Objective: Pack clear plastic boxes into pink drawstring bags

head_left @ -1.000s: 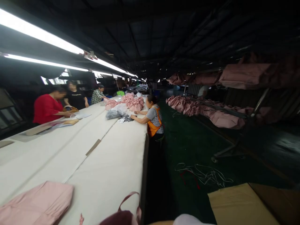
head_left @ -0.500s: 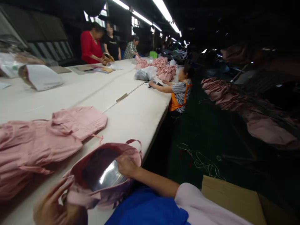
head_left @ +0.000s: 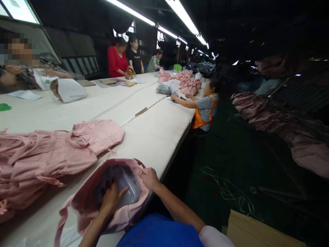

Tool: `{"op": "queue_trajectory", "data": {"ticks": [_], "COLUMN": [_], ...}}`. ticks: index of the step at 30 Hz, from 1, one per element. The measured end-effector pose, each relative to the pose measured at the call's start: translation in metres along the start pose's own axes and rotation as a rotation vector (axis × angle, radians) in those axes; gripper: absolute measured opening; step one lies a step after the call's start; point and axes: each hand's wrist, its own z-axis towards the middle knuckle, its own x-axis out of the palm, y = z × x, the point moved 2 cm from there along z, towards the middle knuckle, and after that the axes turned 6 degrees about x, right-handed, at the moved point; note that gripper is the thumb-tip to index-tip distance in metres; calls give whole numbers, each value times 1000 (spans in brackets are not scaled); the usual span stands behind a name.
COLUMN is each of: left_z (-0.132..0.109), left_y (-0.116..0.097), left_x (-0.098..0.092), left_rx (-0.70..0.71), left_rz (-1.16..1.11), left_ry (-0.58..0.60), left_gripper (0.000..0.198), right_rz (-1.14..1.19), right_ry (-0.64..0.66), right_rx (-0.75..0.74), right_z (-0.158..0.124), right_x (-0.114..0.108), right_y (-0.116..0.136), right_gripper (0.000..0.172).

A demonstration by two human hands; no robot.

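A pink fabric bag (head_left: 87, 209) stands open at the near edge of the table, with a clear plastic piece (head_left: 131, 190) inside it. My left hand (head_left: 113, 199) reaches into the bag with its fingers spread, over or against the plastic; some fingertips are lost in shadow. My right hand (head_left: 149, 178) is closed on the bag's rim at the right side. A strap of the bag hangs down at its left. Beside the bag, to the left, lies a row of overlapping pink bags (head_left: 59, 151).
The white table (head_left: 151, 137) runs away from me, with pink bundles (head_left: 190, 82) at its far part. A person in an orange apron (head_left: 205, 109) is at the right edge; others stand across. A cardboard box (head_left: 257, 230) is at lower right.
My left hand has gone from the bag's left rim into the bag. My right hand has moved from inside to the right rim. The view has shifted, and a person shows at far left.
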Motion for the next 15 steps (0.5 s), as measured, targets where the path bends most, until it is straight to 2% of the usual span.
{"op": "queue_trajectory", "data": {"ticks": [2,4,7,9,11,13,15], "left_z": [-3,-6,0,13,26,33,30], "left_y": [-7,-23,-45,-49,-43,-31,-14], "left_x": [11,21,31,34,34,30,23], "left_rx": [51,96,159,240,319,351,345], "left_rz": [11,35,71,46,-13,-69,-112], "left_ry": [-63,-103,-137,-174,-210,-216,-217], "left_gripper": [82,72,63,62,60,56,51], "right_rz": [107,189,212,244,273,263,242], "right_ry": [23,77,106,29,-69,-122,-125], "right_rx": [-78,-142,-152,-96,-21,25,41], "right_z": [-13,-23,-27,-21,-11,-2,6], "right_x": [-1,-5,-15,-24,-34,-42,-47], "right_y": [24,45,58,51,37,22,11], "right_gripper": [29,30,29,30,32,32,32]}}
